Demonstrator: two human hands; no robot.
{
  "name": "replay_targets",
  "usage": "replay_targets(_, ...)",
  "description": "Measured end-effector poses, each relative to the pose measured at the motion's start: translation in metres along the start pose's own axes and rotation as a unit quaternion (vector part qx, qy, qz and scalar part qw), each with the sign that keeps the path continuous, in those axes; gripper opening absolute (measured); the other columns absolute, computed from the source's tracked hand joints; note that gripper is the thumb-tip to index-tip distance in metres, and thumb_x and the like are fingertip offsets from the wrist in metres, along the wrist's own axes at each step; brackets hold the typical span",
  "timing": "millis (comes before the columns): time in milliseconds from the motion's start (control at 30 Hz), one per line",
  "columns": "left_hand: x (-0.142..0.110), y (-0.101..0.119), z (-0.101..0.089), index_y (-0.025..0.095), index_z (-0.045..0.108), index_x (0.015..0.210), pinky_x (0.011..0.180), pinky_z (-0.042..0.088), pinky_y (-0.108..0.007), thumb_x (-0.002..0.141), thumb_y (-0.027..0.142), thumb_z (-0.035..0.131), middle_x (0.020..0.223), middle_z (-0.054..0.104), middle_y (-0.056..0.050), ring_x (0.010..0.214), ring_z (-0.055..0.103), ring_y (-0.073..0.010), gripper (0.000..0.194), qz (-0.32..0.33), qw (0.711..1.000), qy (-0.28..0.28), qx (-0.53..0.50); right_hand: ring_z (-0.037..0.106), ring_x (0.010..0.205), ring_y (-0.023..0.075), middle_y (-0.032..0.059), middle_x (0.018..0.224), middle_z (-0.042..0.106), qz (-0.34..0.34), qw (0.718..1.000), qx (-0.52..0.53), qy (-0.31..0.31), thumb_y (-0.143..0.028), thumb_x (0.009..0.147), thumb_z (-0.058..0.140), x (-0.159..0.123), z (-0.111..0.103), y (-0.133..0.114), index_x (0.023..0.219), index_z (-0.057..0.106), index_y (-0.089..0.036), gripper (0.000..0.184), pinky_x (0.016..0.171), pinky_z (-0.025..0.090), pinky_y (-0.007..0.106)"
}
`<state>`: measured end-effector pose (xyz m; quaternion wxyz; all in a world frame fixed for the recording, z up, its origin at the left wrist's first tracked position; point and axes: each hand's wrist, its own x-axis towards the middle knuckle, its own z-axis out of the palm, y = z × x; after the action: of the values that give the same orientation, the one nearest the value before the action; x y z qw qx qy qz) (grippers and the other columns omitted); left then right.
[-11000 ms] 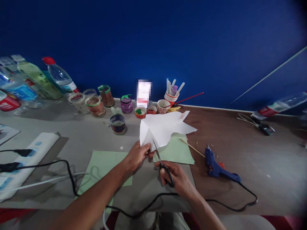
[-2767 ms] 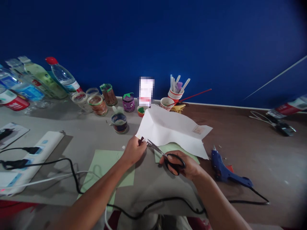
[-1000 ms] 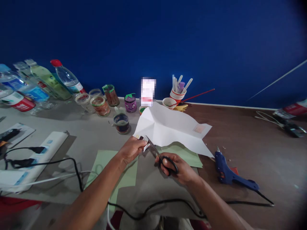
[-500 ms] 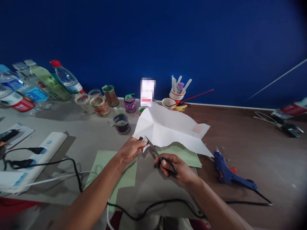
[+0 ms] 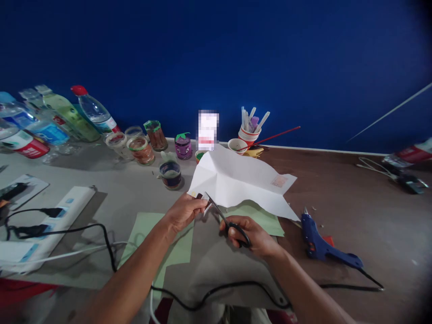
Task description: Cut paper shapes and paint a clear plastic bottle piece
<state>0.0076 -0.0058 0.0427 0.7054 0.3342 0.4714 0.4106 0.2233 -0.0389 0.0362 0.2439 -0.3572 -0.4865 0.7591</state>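
Note:
A creased sheet of white paper (image 5: 232,180) spreads over the table in front of me, with a small printed square near its right end. My left hand (image 5: 185,209) pinches the near left corner of this sheet, where a dark printed patch shows by the thumb. Black-handled scissors (image 5: 222,217) are in my right hand (image 5: 248,234), fingers through the loops. Their blades point up and left and meet the paper edge right beside my left thumb. How far the blades are apart is hard to see. Pale green paper (image 5: 155,236) lies under my left forearm.
A blue glue gun (image 5: 320,243) lies at right, its cord running along the front. Painted jars (image 5: 140,149), a purple face cup (image 5: 183,146) and paper cups (image 5: 237,145) stand along the back. Bottles (image 5: 96,112) and a power strip (image 5: 57,225) are at left.
Both hands, the white paper and the scissors have shifted very slightly to the right. The left hand's pinch and the right hand's hold on the scissors look the same.

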Motion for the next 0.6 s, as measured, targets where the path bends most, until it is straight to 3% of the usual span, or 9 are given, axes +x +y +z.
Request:
replay_targets(233,0.002,-0.003,0.011,0.014,0.064,0.064,0.066,0.044,-0.025,0.063,0.039,0.084,0.065,0.06,-0.001,0.063,0.052,-0.0106,0.032,0.056,0.995,-0.012,-0.083,0.042,0.049,0.009,-0.004,0.054,0.052,-0.004,0.998,-0.043,0.044,-0.066,0.073,0.07,0.002,0.005,0.003,0.095,0.062,-0.015,0.056,0.051,0.03,0.024)
replay_targets(400,0.004,-0.009,0.014,0.016,0.058,0.059,0.056,0.033,-0.023,0.065,0.041,0.082,0.058,0.053,0.002,0.057,0.045,-0.0086,0.035,0.091,0.995,0.029,-0.026,0.041,0.051,0.0092,-0.0045,0.055,0.05,-0.009,0.995,-0.07,0.067,-0.066,0.073,0.069,0.004,0.013,0.004,0.092,0.061,-0.015,0.056,0.053,0.032,0.025)
replay_targets(600,0.003,-0.008,0.007,0.017,0.053,0.05,0.056,0.03,-0.025,0.075,0.042,0.07,0.052,0.046,0.003,0.054,0.039,-0.0094,0.038,0.102,0.991,0.018,0.08,0.044,0.053,0.0096,-0.0046,0.056,0.05,0.012,0.996,-0.063,0.056,-0.06,0.072,0.073,0.003,0.013,0.001,0.097,0.062,-0.013,0.054,0.053,0.032,0.026)
